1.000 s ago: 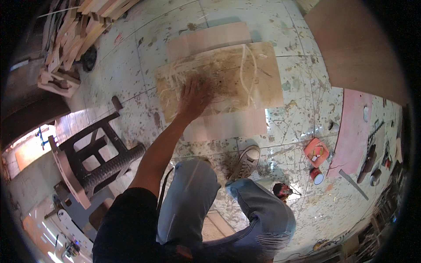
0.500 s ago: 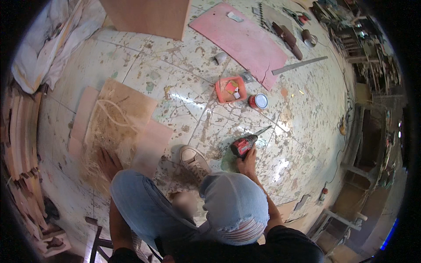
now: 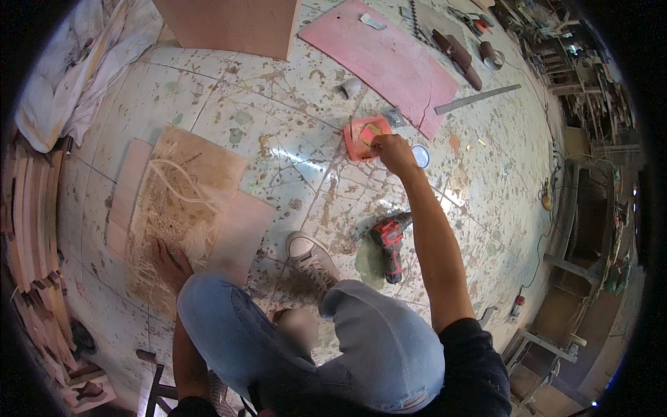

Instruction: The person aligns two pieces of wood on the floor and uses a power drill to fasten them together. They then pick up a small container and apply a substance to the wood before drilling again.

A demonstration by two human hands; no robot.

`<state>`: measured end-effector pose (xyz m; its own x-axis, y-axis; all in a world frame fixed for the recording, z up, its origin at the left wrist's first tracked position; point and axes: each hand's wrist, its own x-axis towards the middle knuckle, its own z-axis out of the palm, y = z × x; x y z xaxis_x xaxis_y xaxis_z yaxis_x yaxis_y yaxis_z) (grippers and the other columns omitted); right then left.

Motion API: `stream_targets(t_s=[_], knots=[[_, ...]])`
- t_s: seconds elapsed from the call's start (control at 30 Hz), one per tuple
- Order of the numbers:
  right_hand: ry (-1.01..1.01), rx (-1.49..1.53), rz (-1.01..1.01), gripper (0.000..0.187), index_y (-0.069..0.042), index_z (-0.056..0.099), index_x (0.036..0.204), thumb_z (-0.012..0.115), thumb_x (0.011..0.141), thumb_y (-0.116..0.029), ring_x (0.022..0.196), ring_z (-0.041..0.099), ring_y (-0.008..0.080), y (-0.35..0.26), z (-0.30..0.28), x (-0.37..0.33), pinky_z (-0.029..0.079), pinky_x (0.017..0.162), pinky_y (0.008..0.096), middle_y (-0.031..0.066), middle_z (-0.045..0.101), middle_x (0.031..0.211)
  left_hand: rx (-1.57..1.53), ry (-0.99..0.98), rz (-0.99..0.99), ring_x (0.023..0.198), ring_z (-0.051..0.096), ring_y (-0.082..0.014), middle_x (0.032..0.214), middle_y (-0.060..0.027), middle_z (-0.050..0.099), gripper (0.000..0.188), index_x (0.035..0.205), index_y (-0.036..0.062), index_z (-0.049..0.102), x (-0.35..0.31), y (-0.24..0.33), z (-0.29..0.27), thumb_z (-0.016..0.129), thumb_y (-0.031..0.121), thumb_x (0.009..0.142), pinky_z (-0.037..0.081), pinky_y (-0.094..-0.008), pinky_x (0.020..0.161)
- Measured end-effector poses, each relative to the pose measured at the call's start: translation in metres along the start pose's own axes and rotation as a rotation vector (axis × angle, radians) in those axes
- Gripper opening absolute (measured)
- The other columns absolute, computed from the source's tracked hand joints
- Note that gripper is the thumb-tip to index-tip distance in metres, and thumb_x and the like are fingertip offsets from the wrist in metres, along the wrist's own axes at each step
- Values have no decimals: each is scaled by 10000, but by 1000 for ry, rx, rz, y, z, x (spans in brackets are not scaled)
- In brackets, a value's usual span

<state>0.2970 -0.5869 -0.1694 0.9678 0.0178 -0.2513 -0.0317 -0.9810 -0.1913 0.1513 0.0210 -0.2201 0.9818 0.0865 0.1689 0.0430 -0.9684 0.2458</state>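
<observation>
My left hand (image 3: 170,264) lies with its fingers stretched over a brown, dusty wooden board (image 3: 198,156), beside my left knee. My right hand (image 3: 394,153) reaches forward to the right side of a small orange-red tub (image 3: 356,132) with small pieces in it. Its fingers curl down into the tub, and whatever they pinch is hidden. A tin with a pale blue lid (image 3: 421,156) is partly covered by that hand. On the floor below my right forearm rests a red and black cordless drill (image 3: 390,243), its bit end behind the arm.
A pink panel (image 3: 389,62) and a grey metal strip (image 3: 478,99) lie beyond the tub. A large wooden panel (image 3: 233,28) stands at the top. Stacked timber (image 3: 35,215) lines the left, and cluttered shelving (image 3: 590,208) the right. My shoe (image 3: 309,256) is beside the drill.
My right hand has let go of the drill, which now lies turned on the floor, and has moved forward to the tub. My left hand stays on the board.
</observation>
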Motion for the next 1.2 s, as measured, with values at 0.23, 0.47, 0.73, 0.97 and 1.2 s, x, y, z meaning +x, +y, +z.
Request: stream_targets(t_s=[0.23,0.47,0.73,0.97,1.2], knots=[[-289,-331,-133,142,-91,729,886,683,776,-169,887,696,327,-9,38,49,548,724,426,170,710,893,17,-19,-59,1394,330,-398,1520,-226,331,540,1458,-20,375,4,12,-17,483,254,1006,287,-495,1135],[-256,-225,-268,158,-49,730,868,672,768,-156,829,704,326,-1,30,50,555,708,412,183,703,843,6,-3,-69,1365,363,-413,1506,-222,362,540,1466,7,381,7,15,-13,481,259,999,301,-504,1122],[33,65,222,280,5,715,845,572,860,-235,788,713,361,16,-15,39,563,672,453,219,701,778,-6,22,-20,1365,362,-401,1514,-207,356,533,1473,25,376,10,18,-14,477,255,1003,307,-515,1117],[-166,-194,234,262,-38,727,913,577,842,-241,910,679,401,11,18,35,553,794,463,250,690,925,-57,-6,-78,1380,346,-386,1512,-204,359,515,1458,14,393,11,28,-21,485,243,1006,296,-517,1126],[71,171,301,268,-4,725,859,578,809,-222,870,681,400,-9,-13,36,549,783,474,277,677,912,4,15,-85,1379,350,-392,1492,-212,385,518,1454,13,401,3,4,-21,486,248,999,294,-522,1126]])
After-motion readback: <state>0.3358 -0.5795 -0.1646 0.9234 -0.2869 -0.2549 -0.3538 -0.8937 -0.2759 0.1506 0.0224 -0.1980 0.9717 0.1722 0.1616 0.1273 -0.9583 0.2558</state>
